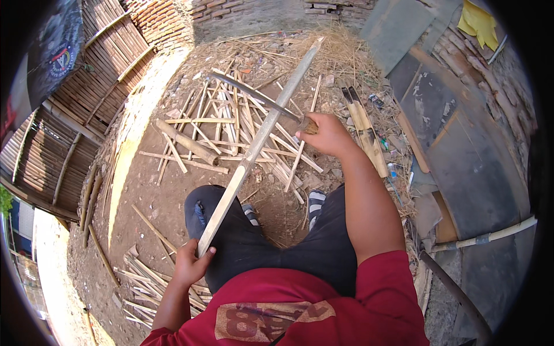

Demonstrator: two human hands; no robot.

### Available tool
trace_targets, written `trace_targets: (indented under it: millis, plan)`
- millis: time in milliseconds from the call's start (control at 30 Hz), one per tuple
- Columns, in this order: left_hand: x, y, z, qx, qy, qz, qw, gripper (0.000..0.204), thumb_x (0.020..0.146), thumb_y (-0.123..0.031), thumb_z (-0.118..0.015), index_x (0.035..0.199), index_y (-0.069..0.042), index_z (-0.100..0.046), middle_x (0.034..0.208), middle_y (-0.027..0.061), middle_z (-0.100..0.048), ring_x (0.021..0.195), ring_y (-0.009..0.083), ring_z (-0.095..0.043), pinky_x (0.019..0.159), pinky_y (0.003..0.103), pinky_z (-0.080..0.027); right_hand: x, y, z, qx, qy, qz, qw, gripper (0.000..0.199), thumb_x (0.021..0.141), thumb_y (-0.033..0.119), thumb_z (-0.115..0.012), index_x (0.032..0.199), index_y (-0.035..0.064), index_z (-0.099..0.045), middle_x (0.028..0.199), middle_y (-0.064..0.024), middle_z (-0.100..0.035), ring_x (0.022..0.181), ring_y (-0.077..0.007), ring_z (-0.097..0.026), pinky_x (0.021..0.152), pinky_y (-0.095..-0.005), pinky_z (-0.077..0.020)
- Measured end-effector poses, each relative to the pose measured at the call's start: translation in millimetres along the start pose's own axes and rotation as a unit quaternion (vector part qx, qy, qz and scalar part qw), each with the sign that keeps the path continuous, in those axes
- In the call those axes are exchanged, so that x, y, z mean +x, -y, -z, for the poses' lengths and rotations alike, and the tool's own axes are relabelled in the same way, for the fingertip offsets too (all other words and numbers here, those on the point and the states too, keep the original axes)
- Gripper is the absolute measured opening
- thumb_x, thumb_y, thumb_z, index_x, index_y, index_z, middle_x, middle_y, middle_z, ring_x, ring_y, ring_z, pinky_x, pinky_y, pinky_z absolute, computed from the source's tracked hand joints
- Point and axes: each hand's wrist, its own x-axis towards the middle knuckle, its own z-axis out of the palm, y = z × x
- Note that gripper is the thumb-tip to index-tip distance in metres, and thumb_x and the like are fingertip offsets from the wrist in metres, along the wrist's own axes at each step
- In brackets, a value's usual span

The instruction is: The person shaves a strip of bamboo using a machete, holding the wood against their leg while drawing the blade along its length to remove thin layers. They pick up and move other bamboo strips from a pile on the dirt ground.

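My left hand (191,264) grips the near end of a long pale bamboo slat (254,147) that slants away from my lap to the upper right, over the ground. My right hand (326,134) is closed around the wooden handle of a curved dark-bladed knife (254,93). Its blade reaches left across the slat, above a heap of split bamboo strips (231,124). I sit with dark trousers, and my striped sandals (315,203) rest on the dirt.
A thick bamboo piece (186,142) lies left of the heap. More strips (141,277) lie at my lower left. A woven bamboo fence (98,75) stands left, a brick wall behind, grey boards (467,144) and a pipe (490,235) right.
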Motion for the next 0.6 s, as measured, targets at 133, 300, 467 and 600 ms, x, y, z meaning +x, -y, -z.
trace_targets:
  millis: [133,300,467,600]
  plan:
    - [2,9,-2,0.005,-0.02,-0.038,0.999,0.032,0.092,-0.026,-0.079,0.1,0.003,-0.068,0.071,0.0046,-0.063,0.066,0.011,-0.057,0.059,0.033,-0.046,-11,33,-6,-0.072,0.063,0.106,0.99,0.038,0.081,0.034,-0.081,0.11,0.0106,-0.072,0.1,-0.0194,-0.073,0.098,-0.0405,-0.069,0.085,-0.0467,-0.0553]
    - [-6,0,1,-0.031,-0.03,-0.018,0.999,0.038,0.088,-0.032,-0.082,0.091,0.003,-0.066,0.071,0.0132,-0.063,0.064,0.019,-0.06,0.06,0.037,-0.048,0,16,1,-0.018,0.072,0.045,0.996,0.039,0.08,0.034,-0.08,0.111,0.011,-0.073,0.101,-0.0204,-0.073,0.097,-0.0403,-0.07,0.085,-0.0472,-0.0553]
    - [-6,1,-3,0.003,-0.02,-0.013,1.0,0.038,0.088,-0.032,-0.083,0.091,0.002,-0.067,0.071,0.0129,-0.062,0.063,0.0195,-0.06,0.06,0.037,-0.048,3,-10,8,-0.006,-0.064,-0.066,0.996,0.06,0.084,0.034,-0.082,0.131,0.0005,-0.068,0.124,-0.0252,-0.071,0.115,-0.0382,-0.069,0.098,-0.0445,-0.0543]
    - [-3,-4,-4,0.018,-0.007,-0.022,1.0,0.036,0.089,-0.031,-0.081,0.094,0.002,-0.067,0.07,0.0083,-0.062,0.065,0.0144,-0.057,0.06,0.035,-0.047,-1,-1,11,0.006,0.017,-0.041,0.999,0.058,0.082,0.035,-0.081,0.131,0.0054,-0.069,0.121,-0.0242,-0.071,0.112,-0.0378,-0.069,0.096,-0.0448,-0.0544]
